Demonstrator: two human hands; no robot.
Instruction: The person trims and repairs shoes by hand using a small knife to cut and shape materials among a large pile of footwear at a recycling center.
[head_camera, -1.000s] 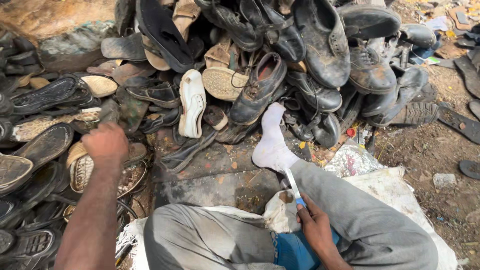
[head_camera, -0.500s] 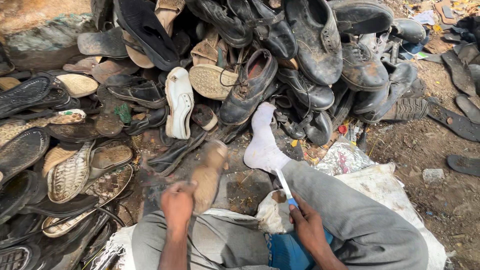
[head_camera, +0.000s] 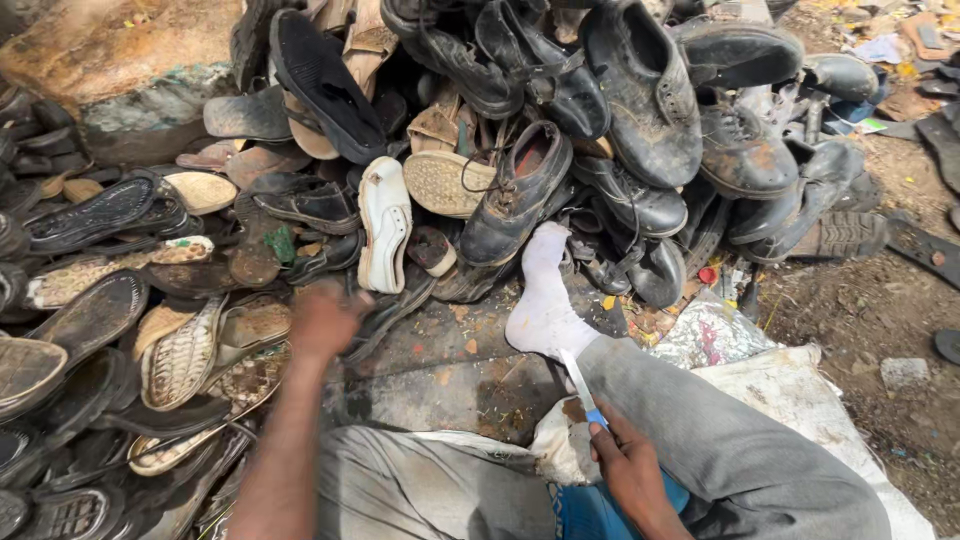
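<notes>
Left hand (head_camera: 322, 322) moved from lap out to sole pile (head_camera: 180, 360), grip blurred, unclear; right hand (head_camera: 628, 468) fingers still closed round knife (head_camera: 580, 385).

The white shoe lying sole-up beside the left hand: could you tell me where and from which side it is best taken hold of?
Probably the near end of the white shoe, which points toward the left hand. It lies sole-up and lengthwise on the pile, and that end looks freest. The far end tucks under a tan sole and dark shoes, so coming from below, fingers across the narrow width, seems easiest.
</notes>
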